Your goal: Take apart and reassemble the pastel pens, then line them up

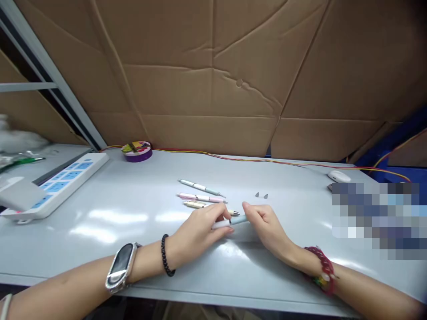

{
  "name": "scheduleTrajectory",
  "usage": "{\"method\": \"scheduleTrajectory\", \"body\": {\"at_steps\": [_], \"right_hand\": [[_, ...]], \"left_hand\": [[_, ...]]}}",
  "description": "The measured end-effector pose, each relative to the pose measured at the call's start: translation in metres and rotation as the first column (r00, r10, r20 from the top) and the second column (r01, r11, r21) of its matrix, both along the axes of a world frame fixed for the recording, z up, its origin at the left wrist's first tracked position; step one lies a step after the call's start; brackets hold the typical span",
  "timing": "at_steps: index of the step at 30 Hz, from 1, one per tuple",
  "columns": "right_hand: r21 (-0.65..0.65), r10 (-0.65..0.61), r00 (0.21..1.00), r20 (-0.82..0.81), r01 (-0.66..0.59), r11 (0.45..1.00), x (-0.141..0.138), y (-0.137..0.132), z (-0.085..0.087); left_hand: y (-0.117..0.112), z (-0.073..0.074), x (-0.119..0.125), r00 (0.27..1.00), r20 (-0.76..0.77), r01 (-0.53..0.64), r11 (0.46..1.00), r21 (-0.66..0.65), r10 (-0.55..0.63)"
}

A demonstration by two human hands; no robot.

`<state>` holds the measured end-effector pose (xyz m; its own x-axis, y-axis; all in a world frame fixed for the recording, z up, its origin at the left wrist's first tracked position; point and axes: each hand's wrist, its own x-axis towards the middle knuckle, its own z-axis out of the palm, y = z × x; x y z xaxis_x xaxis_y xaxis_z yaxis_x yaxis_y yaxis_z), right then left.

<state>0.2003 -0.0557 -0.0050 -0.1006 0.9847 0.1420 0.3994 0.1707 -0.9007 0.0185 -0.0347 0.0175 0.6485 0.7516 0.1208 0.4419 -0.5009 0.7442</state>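
Between my two hands is a white and light-blue pen [236, 220], held low over the table. My left hand [203, 222] pinches its white end between thumb and fingers. Curled round its blue end is my right hand [267, 226], which hides the tip. Just beyond my left hand lie a light-blue and white pen [202, 187], a pink and white pen [202, 198] and a cream pen [195, 204], the last partly covered by my fingers. Two small grey pieces [261, 195] rest beyond my right hand.
A white power strip [66, 182] with blue sockets runs along the left. A round purple tin [137, 152] stands at the back, near thin red and yellow wires [213, 155]. Cardboard [200, 89] walls the far side. A white mouse-like object [339, 176] and a blurred-out patch are at right.
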Motion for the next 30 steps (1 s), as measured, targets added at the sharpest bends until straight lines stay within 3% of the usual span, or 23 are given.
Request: {"method": "scheduleTrajectory", "body": {"at_steps": [2,4,7,10,12,17,20,26,30], "right_hand": [[0.063,-0.019,0.999,0.03,0.017,0.998,0.002,0.0,0.0],[0.205,-0.024,0.995,0.092,0.005,0.979,0.003,-0.001,0.002],[0.456,0.028,0.977,0.211,-0.124,0.882,0.007,-0.001,0.007],[0.572,0.094,0.95,0.299,-0.257,0.779,0.011,-0.001,0.011],[0.562,0.124,0.933,0.339,-0.307,0.768,0.013,-0.001,0.012],[0.423,0.228,0.907,0.355,-0.373,0.825,0.02,-0.001,0.006],[0.426,0.259,0.907,0.333,-0.39,0.816,0.026,0.0,0.005],[0.417,0.205,0.93,0.305,-0.324,0.849,0.033,0.001,0.009],[0.47,0.126,0.898,0.421,-0.335,0.817,0.03,0.001,0.009]], "left_hand": [[-0.002,0.002,-0.001,1.0,-0.011,0.003,0.999,-0.041,-0.004],[-0.005,0.004,-0.001,0.998,0.013,0.056,0.984,-0.172,-0.054],[-0.011,0.005,-0.001,0.983,0.095,0.182,0.918,-0.352,-0.158],[-0.011,0.005,-0.003,0.973,0.143,0.223,0.889,-0.401,-0.18],[-0.008,0.005,-0.005,0.971,0.17,0.223,0.885,-0.408,-0.167],[0.002,0.001,-0.012,0.969,0.164,0.236,0.894,-0.381,-0.185],[0.005,-0.005,-0.013,0.97,0.163,0.226,0.904,-0.362,-0.178],[0.004,-0.007,-0.011,0.986,0.124,0.148,0.922,-0.359,-0.11],[0.005,-0.006,-0.014,0.994,-0.009,0.105,0.973,-0.205,-0.11]]}}
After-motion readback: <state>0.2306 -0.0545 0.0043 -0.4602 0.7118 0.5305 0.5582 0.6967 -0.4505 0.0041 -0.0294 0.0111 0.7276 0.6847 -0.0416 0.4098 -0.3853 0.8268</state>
